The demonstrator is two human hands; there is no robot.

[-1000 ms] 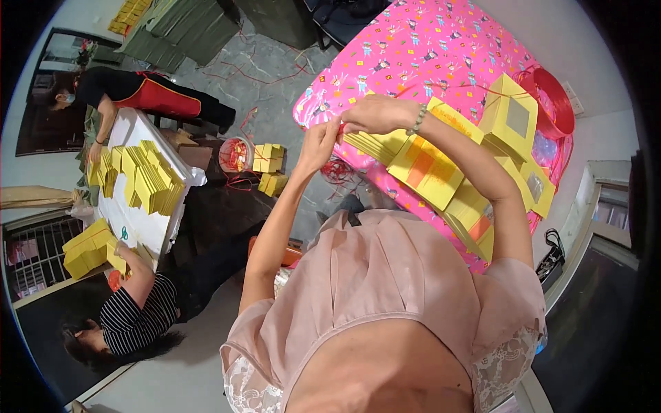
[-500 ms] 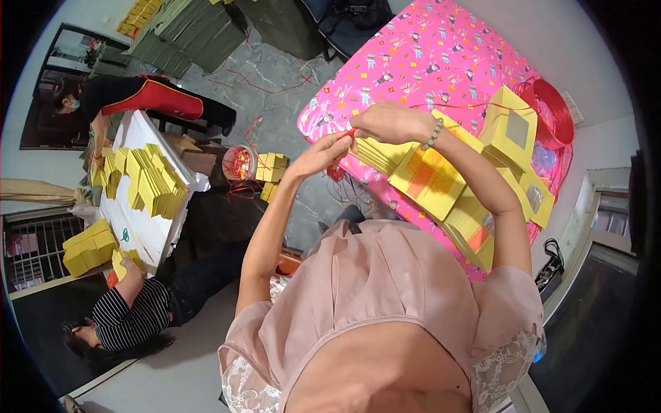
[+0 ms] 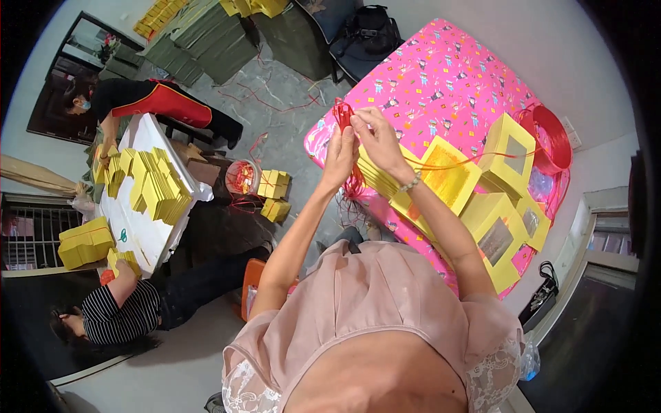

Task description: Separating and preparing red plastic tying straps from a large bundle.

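Both hands up in front, over the near edge of the desk w/ the pink patterned cloth (image 3: 441,76). Left hand (image 3: 339,157) and right hand (image 3: 375,138) are close together, fingers pinched shut on a bunch of red string (image 3: 343,113); more of it hangs in loops below the left hand. A thin strand runs from the hands across to a red spool (image 3: 551,138) at the far right of the desk.

Right under the wrists is a stack of yellow paper (image 3: 379,175), w/ a bigger yellow sheet (image 3: 451,179) beside it and yellow boxes (image 3: 506,155) w/ window cutouts lined up along the right edge.

Off to the left, 2 other ppl at a white desk (image 3: 141,234) covered w/ yellow paper stacks, one in a striped top, one in black & red. Small red bucket (image 3: 241,175) and a few yellow boxes on the floor between.
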